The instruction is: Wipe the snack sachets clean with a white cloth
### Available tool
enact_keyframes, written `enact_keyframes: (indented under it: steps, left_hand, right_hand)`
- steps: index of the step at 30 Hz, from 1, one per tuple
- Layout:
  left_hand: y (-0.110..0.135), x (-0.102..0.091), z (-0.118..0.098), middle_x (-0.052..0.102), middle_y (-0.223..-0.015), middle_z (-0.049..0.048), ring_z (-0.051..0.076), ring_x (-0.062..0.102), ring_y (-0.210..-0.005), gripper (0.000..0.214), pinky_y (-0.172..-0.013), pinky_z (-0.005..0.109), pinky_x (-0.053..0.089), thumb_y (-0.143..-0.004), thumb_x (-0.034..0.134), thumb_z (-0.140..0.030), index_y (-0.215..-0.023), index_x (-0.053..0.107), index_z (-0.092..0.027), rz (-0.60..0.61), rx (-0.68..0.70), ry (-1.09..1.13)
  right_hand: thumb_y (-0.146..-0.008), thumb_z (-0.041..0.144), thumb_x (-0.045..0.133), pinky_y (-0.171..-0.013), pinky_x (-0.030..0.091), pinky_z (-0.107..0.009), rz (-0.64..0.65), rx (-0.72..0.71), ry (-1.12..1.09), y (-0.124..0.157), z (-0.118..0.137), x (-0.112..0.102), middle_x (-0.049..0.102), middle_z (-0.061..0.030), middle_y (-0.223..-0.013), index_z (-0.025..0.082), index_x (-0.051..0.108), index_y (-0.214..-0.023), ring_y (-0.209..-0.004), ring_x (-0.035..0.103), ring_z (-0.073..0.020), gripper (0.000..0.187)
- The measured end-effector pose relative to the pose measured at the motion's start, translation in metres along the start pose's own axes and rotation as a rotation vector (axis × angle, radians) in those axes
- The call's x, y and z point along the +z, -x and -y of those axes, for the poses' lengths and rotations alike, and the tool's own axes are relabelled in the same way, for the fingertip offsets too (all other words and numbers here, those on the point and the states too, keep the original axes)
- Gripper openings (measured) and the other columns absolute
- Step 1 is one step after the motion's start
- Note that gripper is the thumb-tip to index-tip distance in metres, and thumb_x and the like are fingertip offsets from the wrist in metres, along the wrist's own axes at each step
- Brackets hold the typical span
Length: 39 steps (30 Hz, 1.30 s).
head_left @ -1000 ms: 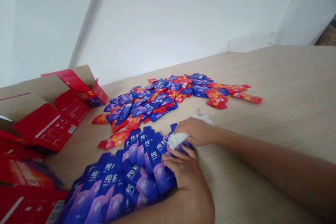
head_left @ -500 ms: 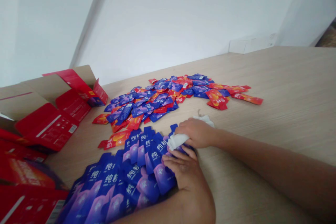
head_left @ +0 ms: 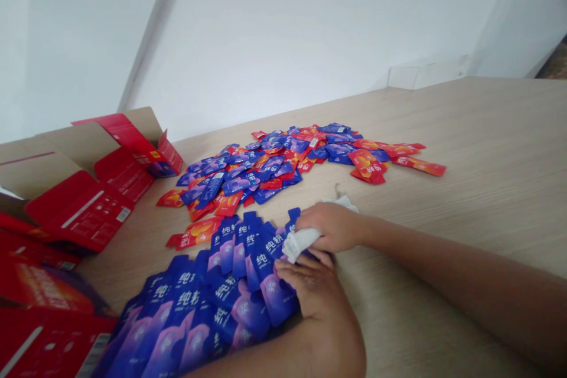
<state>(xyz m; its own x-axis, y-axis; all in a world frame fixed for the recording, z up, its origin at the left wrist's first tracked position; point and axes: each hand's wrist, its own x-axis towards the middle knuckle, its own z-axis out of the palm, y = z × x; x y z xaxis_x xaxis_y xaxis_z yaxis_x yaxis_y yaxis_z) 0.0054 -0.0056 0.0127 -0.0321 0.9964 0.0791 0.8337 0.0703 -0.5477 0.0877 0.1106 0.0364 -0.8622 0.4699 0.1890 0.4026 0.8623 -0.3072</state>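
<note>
Blue-and-purple pouches (head_left: 190,307) lie in overlapping rows at the lower centre. My left hand (head_left: 310,283) rests on the right end of these rows, its fingers stretched over the pouches. Just above it, my right hand (head_left: 328,225) is closed around a crumpled white cloth (head_left: 301,242) and presses it against the pouches there. Part of the cloth sticks out behind that hand. Pouch surfaces under the cloth and both palms are hidden.
Behind the rows lies a loose heap of red and blue pouches (head_left: 270,168), with a few orange-red pouches (head_left: 419,164) at its right. Open red cartons (head_left: 84,212) stand at left. A white box (head_left: 425,74) sits by the wall on the wooden table (head_left: 496,189).
My right hand has shifted very slightly down with the cloth. My left hand keeps its place on the pouches, and the view has barely moved.
</note>
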Motion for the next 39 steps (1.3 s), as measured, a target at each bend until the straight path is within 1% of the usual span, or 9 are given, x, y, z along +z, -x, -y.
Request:
enact_keyframes:
  steps: [2, 7, 10, 15, 22, 24, 29, 35, 39]
  left_hand:
    - [0.000, 0.000, 0.000, 0.060, -0.111, 0.0265, 0.037, 0.058, -0.101, 0.041, -0.085, 0.060, 0.042, -0.082, 0.041, -0.002, -0.121, 0.054, -0.010, 0.013, -0.002, 0.035]
    - [0.001, 0.004, -0.001, 0.055, -0.118, 0.0279, 0.036, 0.058, -0.100, 0.046, -0.083, 0.059, 0.043, -0.082, 0.042, -0.003, -0.126, 0.049, -0.012, -0.023, 0.007, -0.051]
    - [0.001, 0.006, -0.002, 0.056, -0.117, 0.0277, 0.037, 0.059, -0.098, 0.045, -0.081, 0.058, 0.045, -0.083, 0.041, -0.005, -0.127, 0.048, -0.013, -0.023, 0.019, -0.146]
    - [0.000, 0.005, -0.001, 0.062, -0.110, 0.0244, 0.039, 0.059, -0.097, 0.043, -0.080, 0.059, 0.045, -0.083, 0.038, -0.006, -0.122, 0.053, -0.014, -0.035, 0.034, -0.159]
    - [0.001, 0.008, -0.003, 0.055, -0.117, 0.0295, 0.039, 0.060, -0.096, 0.049, -0.079, 0.058, 0.046, -0.083, 0.036, -0.004, -0.130, 0.045, -0.013, -0.015, 0.020, -0.214]
    - [0.000, 0.008, -0.003, 0.055, -0.118, 0.0301, 0.038, 0.060, -0.096, 0.049, -0.079, 0.058, 0.046, -0.083, 0.037, -0.004, -0.131, 0.044, -0.013, -0.015, 0.023, -0.224]
    - [0.001, 0.006, -0.002, 0.062, -0.109, 0.0250, 0.038, 0.060, -0.096, 0.043, -0.078, 0.059, 0.045, -0.083, 0.039, -0.006, -0.123, 0.051, -0.015, -0.030, 0.023, -0.217]
    - [0.003, 0.005, -0.002, 0.057, -0.115, 0.0283, 0.037, 0.061, -0.094, 0.047, -0.078, 0.057, 0.046, -0.083, 0.037, -0.006, -0.129, 0.045, -0.015, -0.038, 0.026, -0.304]
    - [0.001, 0.007, -0.001, 0.057, -0.115, 0.0275, 0.037, 0.061, -0.094, 0.047, -0.077, 0.057, 0.046, -0.083, 0.037, -0.007, -0.128, 0.046, -0.016, -0.039, 0.030, -0.323]
  right_hand:
    - [-0.074, 0.027, 0.055, -0.073, 0.038, -0.029, -0.002, 0.025, 0.007, -0.001, 0.000, 0.001, 0.063, -0.0049, -0.089, 0.019, 0.061, -0.096, -0.083, 0.057, -0.0206, 0.024]
    - [-0.074, 0.025, 0.055, -0.075, 0.037, -0.032, -0.077, 0.249, 0.141, -0.001, -0.011, 0.003, 0.064, -0.0077, -0.094, 0.018, 0.059, -0.100, -0.086, 0.058, -0.0229, 0.028]
    - [-0.074, 0.027, 0.056, -0.073, 0.038, -0.031, -0.067, 0.203, 0.112, 0.000, -0.011, 0.003, 0.064, -0.0069, -0.094, 0.018, 0.060, -0.099, -0.085, 0.058, -0.0220, 0.027]
    - [-0.073, 0.028, 0.057, -0.069, 0.038, -0.028, -0.030, 0.068, 0.008, -0.001, 0.002, 0.003, 0.064, -0.0038, -0.090, 0.019, 0.061, -0.096, -0.081, 0.058, -0.0195, 0.025]
    - [-0.075, 0.026, 0.055, -0.074, 0.038, -0.031, -0.069, 0.244, 0.113, -0.004, -0.004, 0.004, 0.064, -0.0072, -0.094, 0.019, 0.060, -0.101, -0.087, 0.058, -0.0221, 0.027]
    - [-0.075, 0.026, 0.055, -0.073, 0.038, -0.030, -0.072, 0.233, 0.107, -0.003, -0.005, 0.003, 0.064, -0.0070, -0.094, 0.019, 0.059, -0.102, -0.086, 0.058, -0.0221, 0.028]
    - [-0.074, 0.028, 0.056, -0.068, 0.038, -0.027, -0.023, 0.051, -0.027, -0.001, 0.001, 0.003, 0.064, -0.0043, -0.088, 0.018, 0.060, -0.090, -0.080, 0.058, -0.0198, 0.020]
    - [-0.075, 0.026, 0.054, -0.071, 0.037, -0.029, -0.089, 0.217, 0.077, -0.004, -0.001, 0.006, 0.064, -0.0059, -0.092, 0.020, 0.059, -0.096, -0.084, 0.058, -0.0216, 0.023]
    - [-0.074, 0.027, 0.055, -0.070, 0.037, -0.028, -0.080, 0.166, 0.054, -0.002, -0.005, 0.005, 0.064, -0.0055, -0.091, 0.019, 0.060, -0.095, -0.083, 0.058, -0.0208, 0.023]
